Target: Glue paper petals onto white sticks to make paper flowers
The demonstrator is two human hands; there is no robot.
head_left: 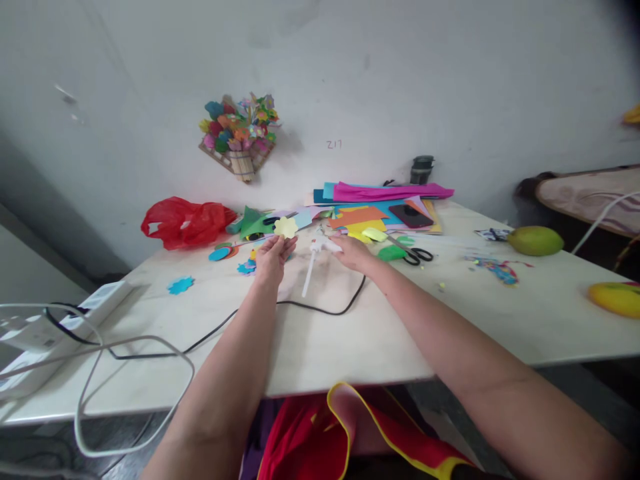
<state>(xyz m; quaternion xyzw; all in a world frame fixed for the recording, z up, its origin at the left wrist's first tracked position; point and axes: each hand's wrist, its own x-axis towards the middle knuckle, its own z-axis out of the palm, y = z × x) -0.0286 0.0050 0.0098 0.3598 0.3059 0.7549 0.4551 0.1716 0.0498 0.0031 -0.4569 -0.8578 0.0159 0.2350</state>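
Observation:
Pinched between the fingers of my left hand (274, 259) is a pale yellow paper flower (286, 227), held upright above the table. My right hand (349, 252) is closed on the handle of a white glue gun (320, 245), just right of the flower. A white glue stick (309, 273) sticks out of the gun toward me. Beside my left hand lie small blue and purple paper flowers (246, 267). Black-handled scissors (414, 255) rest to the right of my right hand, near a green paper piece (391, 253).
A red plastic bag (185, 223) sits back left, coloured paper sheets (360, 217) and a phone (411, 216) at the back. A power strip (95, 313) with cables lies left; a black cord (320, 309) crosses the table (340, 360). A green mango (536, 241) is right.

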